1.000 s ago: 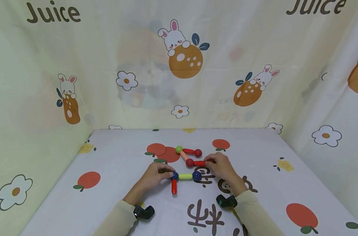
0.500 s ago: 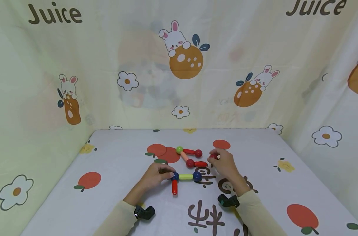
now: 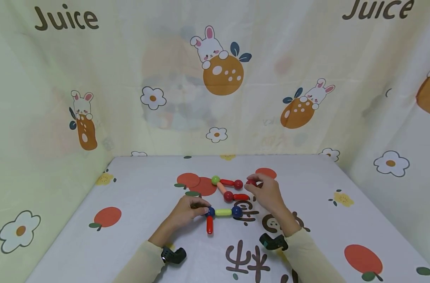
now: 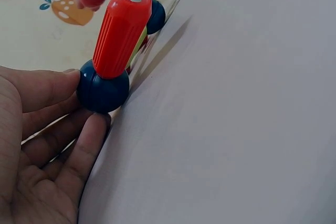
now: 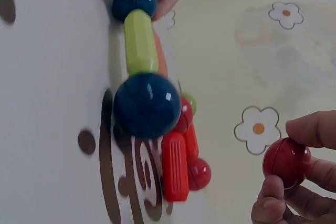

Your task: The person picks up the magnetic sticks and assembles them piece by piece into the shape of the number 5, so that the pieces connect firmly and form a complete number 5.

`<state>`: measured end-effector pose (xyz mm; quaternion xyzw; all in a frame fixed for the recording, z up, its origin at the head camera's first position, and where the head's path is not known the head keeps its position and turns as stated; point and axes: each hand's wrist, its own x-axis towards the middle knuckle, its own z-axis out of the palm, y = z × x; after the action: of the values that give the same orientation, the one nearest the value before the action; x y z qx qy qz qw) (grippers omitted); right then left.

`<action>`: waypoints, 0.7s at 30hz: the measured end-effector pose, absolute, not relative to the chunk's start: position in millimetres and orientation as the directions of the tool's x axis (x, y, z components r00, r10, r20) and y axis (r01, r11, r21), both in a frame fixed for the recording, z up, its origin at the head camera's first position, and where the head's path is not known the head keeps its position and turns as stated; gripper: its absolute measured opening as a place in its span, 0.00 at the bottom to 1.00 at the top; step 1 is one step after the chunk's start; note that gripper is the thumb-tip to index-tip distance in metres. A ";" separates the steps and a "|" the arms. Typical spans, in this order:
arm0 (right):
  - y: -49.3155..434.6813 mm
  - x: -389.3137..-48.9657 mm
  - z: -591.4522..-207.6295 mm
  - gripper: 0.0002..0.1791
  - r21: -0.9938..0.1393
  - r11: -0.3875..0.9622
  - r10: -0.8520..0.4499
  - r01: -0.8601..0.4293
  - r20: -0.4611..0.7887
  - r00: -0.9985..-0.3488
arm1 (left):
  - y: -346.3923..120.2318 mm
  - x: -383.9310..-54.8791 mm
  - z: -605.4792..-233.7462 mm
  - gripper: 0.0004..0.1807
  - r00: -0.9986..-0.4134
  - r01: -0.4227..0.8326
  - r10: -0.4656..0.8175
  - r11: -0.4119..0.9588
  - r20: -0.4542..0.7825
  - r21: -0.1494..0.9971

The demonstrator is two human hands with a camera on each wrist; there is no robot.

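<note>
My left hand pinches a dark blue ball between thumb and fingers. A red rod sticks out of that ball toward me, and a lime-green rod joins it to a second blue ball on the right. My right hand holds a loose red ball with its fingertips, above the table at the right of a second joined piece. That piece has a green ball, an orange rod, two red balls and two red rods; the nearer rod's right end is bare.
The pieces lie on a table with a white cloth printed with fruit and dark characters. A cream curtain with rabbit prints hangs behind and at both sides. Each wrist wears a black camera.
My right hand has drawn away from the nearer red rod's end with the red ball, then shifted slightly back and left. The left hand stays on its blue ball.
</note>
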<state>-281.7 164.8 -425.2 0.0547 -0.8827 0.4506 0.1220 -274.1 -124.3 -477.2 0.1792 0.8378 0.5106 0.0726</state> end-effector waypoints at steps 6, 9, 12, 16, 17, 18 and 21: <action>149.6 -271.7 -415.3 0.16 -0.900 0.420 0.016 -0.121 0.141 -0.990 | -124.6 -273.0 -475.8 0.09 -0.921 0.232 0.383 0.407 0.066 0.884; 141.7 -267.0 -410.5 0.16 -0.927 0.364 0.002 -0.086 0.093 -0.996 | -124.9 -273.5 -476.1 0.09 -0.920 0.235 0.385 0.407 0.068 0.883; 134.3 -262.1 -406.2 0.15 -0.947 0.313 -0.029 -0.069 0.064 -0.998 | -125.0 -274.5 -476.6 0.09 -0.920 0.235 0.386 0.410 0.066 0.881; 125.1 -256.0 -403.3 0.15 -0.961 0.269 -0.067 -0.059 0.043 -0.997 | -124.7 -275.5 -477.1 0.08 -0.921 0.229 0.384 0.410 0.060 0.883; 123.2 -254.5 -402.9 0.15 -0.963 0.262 -0.075 -0.057 0.039 -0.996 | -124.6 -275.6 -477.2 0.08 -0.922 0.227 0.383 0.411 0.059 0.883; 121.4 -253.1 -402.4 0.15 -0.966 0.254 -0.083 -0.053 0.033 -0.996 | -124.6 -275.6 -477.2 0.08 -0.922 0.226 0.382 0.410 0.059 0.884; 117.3 -248.5 -401.0 0.14 -0.971 0.233 -0.117 -0.046 0.019 -0.993 | -124.7 -275.5 -477.0 0.08 -0.922 0.228 0.383 0.409 0.061 0.883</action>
<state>-248.5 117.3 -401.0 0.0521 -0.7845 0.6173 -0.0288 -275.5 -124.7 -477.0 0.1827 0.8360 0.5118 0.0756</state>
